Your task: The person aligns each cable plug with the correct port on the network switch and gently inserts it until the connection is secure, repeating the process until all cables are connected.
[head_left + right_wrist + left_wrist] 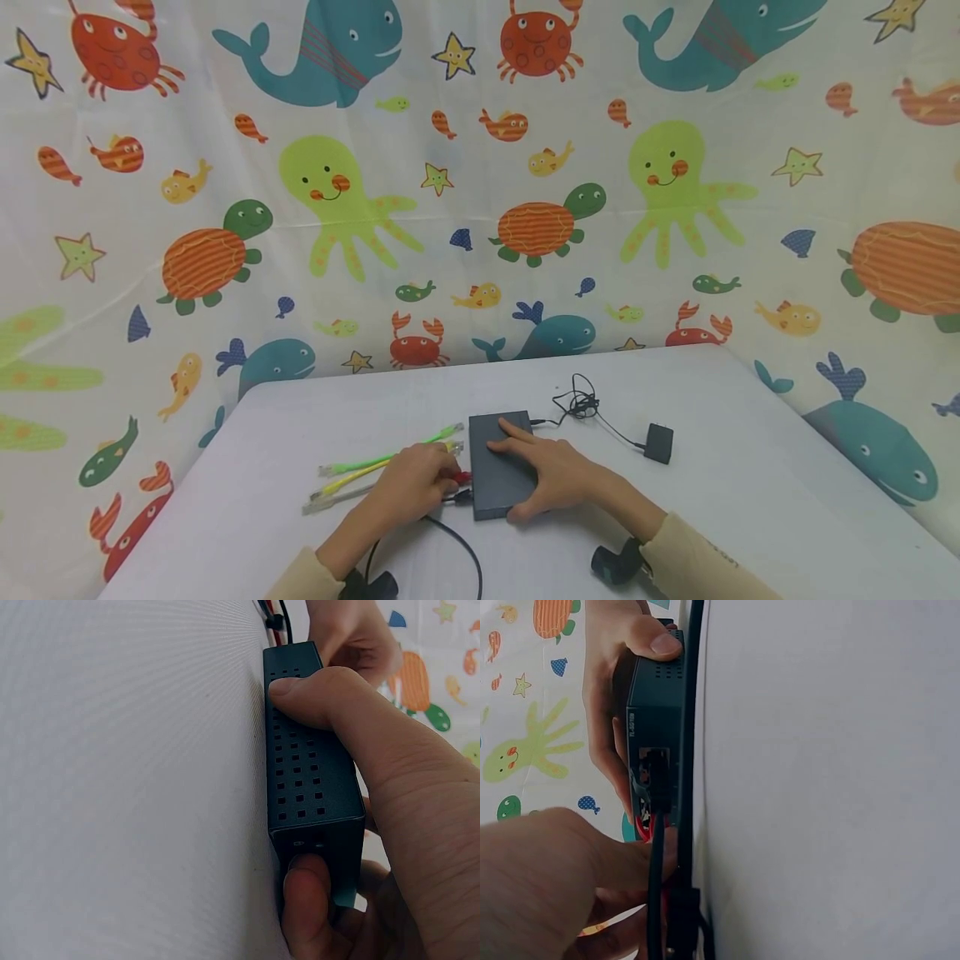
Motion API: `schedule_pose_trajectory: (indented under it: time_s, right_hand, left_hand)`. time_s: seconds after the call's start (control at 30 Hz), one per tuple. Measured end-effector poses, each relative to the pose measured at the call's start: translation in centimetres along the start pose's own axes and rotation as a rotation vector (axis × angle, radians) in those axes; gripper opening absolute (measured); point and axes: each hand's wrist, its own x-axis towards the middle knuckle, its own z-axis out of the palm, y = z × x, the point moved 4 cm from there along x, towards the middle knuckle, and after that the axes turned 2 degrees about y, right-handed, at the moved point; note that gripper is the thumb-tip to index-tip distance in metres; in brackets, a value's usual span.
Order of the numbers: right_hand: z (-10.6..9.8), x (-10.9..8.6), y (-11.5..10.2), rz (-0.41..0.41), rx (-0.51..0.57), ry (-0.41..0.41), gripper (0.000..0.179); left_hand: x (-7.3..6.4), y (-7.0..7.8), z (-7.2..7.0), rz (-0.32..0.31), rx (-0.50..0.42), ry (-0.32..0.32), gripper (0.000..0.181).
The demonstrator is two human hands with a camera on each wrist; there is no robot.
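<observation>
Low centre of the frame, a dark box [491, 487] lies on the bench [712, 467]. The right grip [558, 475], spread wide, clasps it. At its left side, the left grip [412, 482], nearly closed, pinches a mostly hidden red cable [463, 477]. The bottom edge cuts off a black cable [472, 555].

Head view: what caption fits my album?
Left hand pinching a red cable, right hand gripping a dark box.

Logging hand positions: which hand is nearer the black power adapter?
Right. The right hand holds the dark box left of the power adapter; the left hand is farther away, by the box's left edge.
</observation>
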Motion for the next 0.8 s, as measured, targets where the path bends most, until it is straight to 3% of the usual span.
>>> schedule_pose_trajectory:
  time_s: [0.8]
  right_hand:
    - [-0.06,-0.03,-0.08,0.014,0.000,-0.011,0.092]
  left_hand:
    - [0.00,-0.09,0.10,-0.026,-0.013,-0.006,0.010]
